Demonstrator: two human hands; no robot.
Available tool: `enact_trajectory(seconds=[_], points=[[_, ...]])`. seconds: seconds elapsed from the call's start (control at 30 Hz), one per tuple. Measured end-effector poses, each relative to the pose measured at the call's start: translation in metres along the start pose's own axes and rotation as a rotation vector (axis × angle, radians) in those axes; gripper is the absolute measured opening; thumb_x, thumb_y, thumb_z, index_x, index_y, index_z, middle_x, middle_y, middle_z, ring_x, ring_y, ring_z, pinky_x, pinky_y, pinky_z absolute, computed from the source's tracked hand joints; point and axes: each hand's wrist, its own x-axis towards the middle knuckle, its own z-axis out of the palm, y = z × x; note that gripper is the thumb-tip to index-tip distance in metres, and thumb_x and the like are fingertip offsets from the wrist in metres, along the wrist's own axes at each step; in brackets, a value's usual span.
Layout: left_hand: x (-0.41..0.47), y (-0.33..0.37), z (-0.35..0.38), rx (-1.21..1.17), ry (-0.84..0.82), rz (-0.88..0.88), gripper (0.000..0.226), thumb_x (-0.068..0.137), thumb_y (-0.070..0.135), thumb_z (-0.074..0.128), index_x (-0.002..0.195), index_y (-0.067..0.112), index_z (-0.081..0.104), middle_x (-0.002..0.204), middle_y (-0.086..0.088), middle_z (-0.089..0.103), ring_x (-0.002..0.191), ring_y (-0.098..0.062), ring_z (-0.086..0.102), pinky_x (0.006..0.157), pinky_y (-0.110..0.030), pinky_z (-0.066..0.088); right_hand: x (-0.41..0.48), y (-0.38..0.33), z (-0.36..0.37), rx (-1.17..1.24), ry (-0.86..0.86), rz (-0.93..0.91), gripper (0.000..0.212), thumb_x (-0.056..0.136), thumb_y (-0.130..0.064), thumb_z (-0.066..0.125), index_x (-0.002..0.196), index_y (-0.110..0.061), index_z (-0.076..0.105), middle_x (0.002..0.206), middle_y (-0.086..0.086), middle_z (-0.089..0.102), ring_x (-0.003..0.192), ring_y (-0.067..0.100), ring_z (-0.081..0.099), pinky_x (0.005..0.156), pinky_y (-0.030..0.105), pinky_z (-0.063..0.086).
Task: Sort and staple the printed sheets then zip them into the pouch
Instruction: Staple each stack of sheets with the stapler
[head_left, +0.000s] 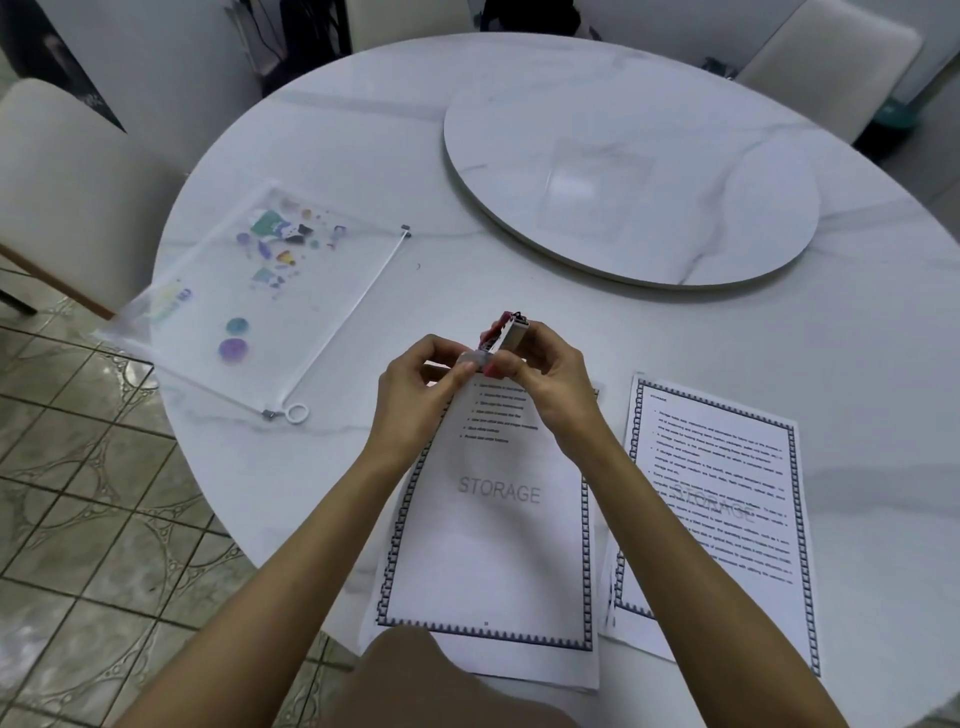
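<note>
A small red and silver stapler (506, 331) is held above the top edge of a printed sheet stack marked STORAGE (493, 530), which lies at the table's near edge. My right hand (545, 374) grips the stapler's body. My left hand (421, 384) pinches the stapler's lower end at the sheets' top corner. A second bordered stack of printed sheets (727, 499) lies to the right. The clear zip pouch (249, 291) with colourful cartoon prints lies flat at the left, its white zipper ring (296, 414) at the near corner.
The round white marble table (519, 208) carries a lazy Susan (628, 182) at the back right. Pale chairs (67, 192) stand at the left and far right. The pouch overhangs the table's left edge above a tiled floor (93, 519).
</note>
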Motion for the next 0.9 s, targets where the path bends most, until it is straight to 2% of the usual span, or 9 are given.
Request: enact_trajectory(seconds=[0.13,0.23,0.37,0.5,0.63,0.7,0.9], points=[[-0.001,0.000,0.000,0.005,0.013,0.001,0.004,0.081,0.024,0.069,0.080,0.024,0.065,0.084,0.006,0.068,0.079,-0.018,0.065,0.074,-0.038,0.055,-0.002,0.000,-0.001,-0.028,-0.033,0.000,0.017,0.085,-0.008,0.064,0.102,-0.011,0.062,0.100,0.003,0.068,0.097,0.015,0.065,0.084,0.026,0.053],[-0.001,-0.001,0.002,0.007,0.019,-0.004,0.004,0.081,0.023,0.069,0.081,0.024,0.065,0.086,0.005,0.069,0.080,-0.018,0.065,0.074,-0.038,0.056,-0.003,-0.001,0.000,-0.015,-0.058,0.006,0.019,0.084,-0.003,0.063,0.103,-0.008,0.062,0.099,0.004,0.067,0.088,0.007,0.066,0.074,0.019,0.052],[0.000,-0.003,0.003,-0.023,0.044,-0.033,0.006,0.081,0.022,0.069,0.082,0.019,0.065,0.085,0.002,0.069,0.082,-0.020,0.066,0.075,-0.038,0.057,-0.005,-0.003,0.000,-0.023,-0.092,0.002,0.023,0.083,-0.001,0.064,0.099,-0.017,0.062,0.099,0.001,0.066,0.080,0.006,0.068,0.075,0.020,0.052],[-0.001,-0.006,0.005,-0.091,0.056,-0.056,0.009,0.080,0.023,0.071,0.079,0.019,0.063,0.083,-0.001,0.069,0.083,-0.024,0.066,0.073,-0.035,0.056,-0.004,-0.007,-0.001,-0.095,-0.082,-0.019,0.020,0.084,0.000,0.063,0.102,-0.007,0.062,0.090,-0.004,0.065,0.077,-0.004,0.065,0.070,0.011,0.048],[-0.004,-0.009,0.005,-0.123,0.045,-0.061,0.009,0.080,0.027,0.070,0.078,0.023,0.063,0.082,0.003,0.069,0.081,-0.020,0.066,0.074,-0.034,0.054,-0.004,-0.004,-0.001,-0.103,-0.059,-0.013,0.015,0.084,-0.003,0.064,0.097,-0.011,0.062,0.087,-0.003,0.066,0.079,0.003,0.065,0.069,0.014,0.050],[-0.007,-0.014,0.004,-0.091,0.020,-0.055,0.006,0.082,0.024,0.069,0.080,0.024,0.063,0.081,0.005,0.068,0.079,-0.016,0.064,0.075,-0.035,0.053,-0.004,-0.003,-0.002,-0.119,-0.045,-0.009,0.015,0.084,-0.003,0.063,0.097,-0.012,0.062,0.086,-0.004,0.066,0.077,-0.002,0.063,0.070,0.011,0.048],[-0.015,-0.023,0.005,-0.036,0.028,-0.077,0.009,0.083,0.021,0.067,0.077,0.019,0.062,0.081,-0.003,0.066,0.077,-0.022,0.062,0.074,-0.042,0.053,-0.003,0.000,-0.003,-0.164,-0.058,0.016,0.017,0.084,-0.008,0.065,0.096,-0.020,0.062,0.089,-0.006,0.067,0.089,0.006,0.064,0.076,0.012,0.047]])
